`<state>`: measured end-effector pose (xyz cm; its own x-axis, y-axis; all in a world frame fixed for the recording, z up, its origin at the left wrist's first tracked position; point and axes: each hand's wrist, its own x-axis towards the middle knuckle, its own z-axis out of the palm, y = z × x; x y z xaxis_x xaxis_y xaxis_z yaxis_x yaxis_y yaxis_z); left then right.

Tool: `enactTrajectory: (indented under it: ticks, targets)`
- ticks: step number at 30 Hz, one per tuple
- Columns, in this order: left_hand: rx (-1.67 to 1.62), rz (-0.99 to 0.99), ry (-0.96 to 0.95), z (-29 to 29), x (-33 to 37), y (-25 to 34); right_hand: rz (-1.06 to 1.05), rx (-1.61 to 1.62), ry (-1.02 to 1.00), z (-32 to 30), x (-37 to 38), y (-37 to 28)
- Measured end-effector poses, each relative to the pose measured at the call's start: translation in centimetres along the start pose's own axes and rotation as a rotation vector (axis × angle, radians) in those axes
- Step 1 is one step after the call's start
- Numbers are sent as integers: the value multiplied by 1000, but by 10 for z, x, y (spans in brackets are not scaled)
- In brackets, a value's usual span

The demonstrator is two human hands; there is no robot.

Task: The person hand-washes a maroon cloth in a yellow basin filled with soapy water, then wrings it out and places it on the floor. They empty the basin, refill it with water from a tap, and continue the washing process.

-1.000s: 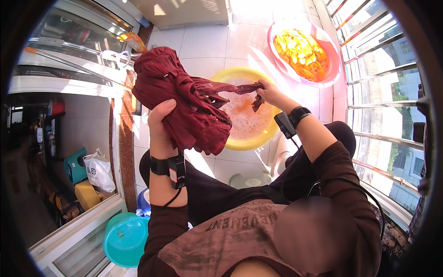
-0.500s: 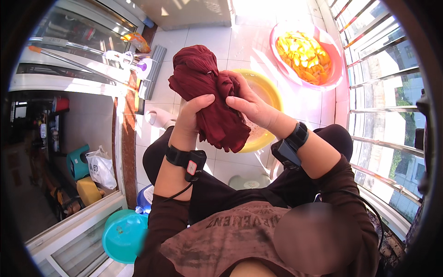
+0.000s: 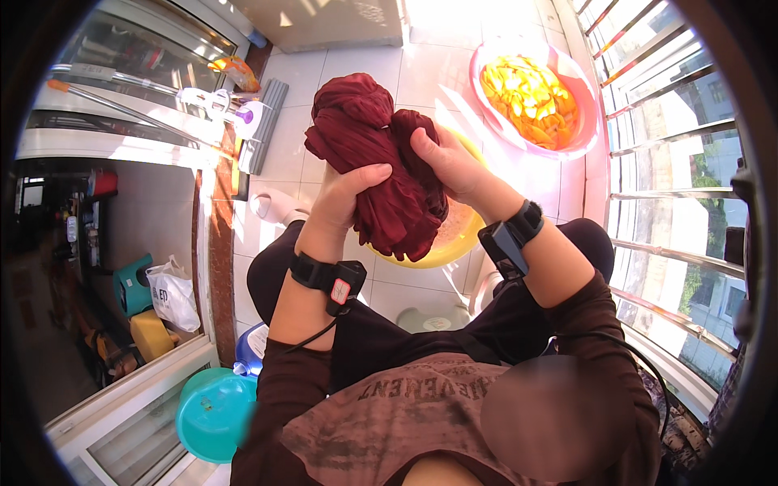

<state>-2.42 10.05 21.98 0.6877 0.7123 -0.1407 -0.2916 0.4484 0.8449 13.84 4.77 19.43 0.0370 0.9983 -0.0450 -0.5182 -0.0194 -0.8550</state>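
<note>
A bunched dark red cloth (image 3: 350,139) hangs between my two hands, gathered in folds, its lower end loose. My left hand (image 3: 347,196) grips it from the left side, thumb laid across the front. On the other side, my right hand (image 3: 454,166) is closed round a rolled part of the same cloth, with its thumb on top. The fingers of both hands are mostly hidden behind the fabric. Below the cloth stands a yellow basin (image 3: 468,236), partly covered by it, with pinkish contents showing at the right.
A pink basin (image 3: 591,109) of orange-yellow cloth (image 3: 531,93) stands at the far right, near the window bars (image 3: 673,194). Poles (image 3: 121,108) lean at the left. A teal basin (image 3: 215,421) and a blue bottle (image 3: 249,350) are at lower left. A low stool (image 3: 421,319) sits between my legs.
The dark red cloth has shifted slightly right and up, along with both hands. My right hand has turned a little, and its thumb now points up along the rolled part.
</note>
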Motion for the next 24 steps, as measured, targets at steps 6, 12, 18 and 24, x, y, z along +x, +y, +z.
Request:
enactTrajectory:
  ticks: [6, 12, 18, 24]
  targets:
    - [61, 120, 32, 6, 2, -6, -101, -565, 218, 18, 10, 2]
    - [239, 246, 87, -6, 6, -7, -138, -769, 201, 16, 18, 6]
    - [567, 186, 147, -14, -5, -2, -187, -711, 205, 17, 29, 9]
    - [368, 206, 86, -14, -9, 0, -18, -347, 179, 22, 32, 6]
